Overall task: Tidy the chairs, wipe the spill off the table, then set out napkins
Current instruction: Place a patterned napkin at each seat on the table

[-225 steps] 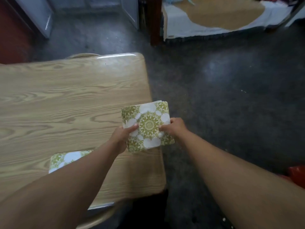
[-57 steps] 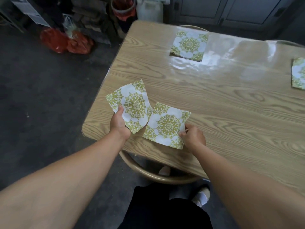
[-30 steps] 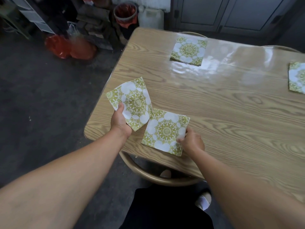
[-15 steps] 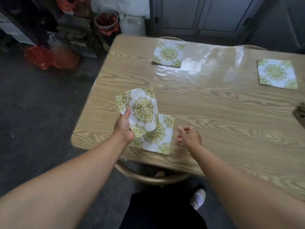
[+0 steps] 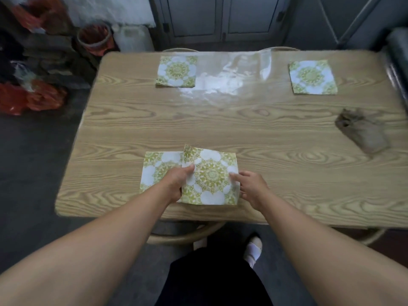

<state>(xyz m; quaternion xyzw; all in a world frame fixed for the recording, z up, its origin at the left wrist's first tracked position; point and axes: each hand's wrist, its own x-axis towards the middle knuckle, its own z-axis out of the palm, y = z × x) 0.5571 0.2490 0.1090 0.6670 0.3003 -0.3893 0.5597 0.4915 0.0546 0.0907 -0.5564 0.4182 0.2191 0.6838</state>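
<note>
I stand at the near edge of a wooden table (image 5: pixel 242 129). My left hand (image 5: pixel 176 181) grips a green-and-white patterned napkin (image 5: pixel 210 175) by its left side, thumb on top, holding it over the table. Beneath and left of it a second napkin (image 5: pixel 154 168) lies flat on the table. My right hand (image 5: pixel 249 185) reaches to the held napkin's right edge with fingers extended, fingertips touching it. Two more napkins lie on the far side, one at far left (image 5: pixel 176 71) and one at far right (image 5: pixel 312 77).
A crumpled brown cloth (image 5: pixel 362 132) lies on the table's right side. Chair backs show at the near edge (image 5: pixel 185 237) and the far edge (image 5: pixel 180 49). Red bags (image 5: pixel 33 97), a bucket (image 5: pixel 95 38) and clutter fill the left floor. Grey cabinet doors stand behind.
My view swung to face the table squarely. My left hand carried its napkin rightward over the one laid down. My right hand let go of the laid napkin and moved to the held one's right edge.
</note>
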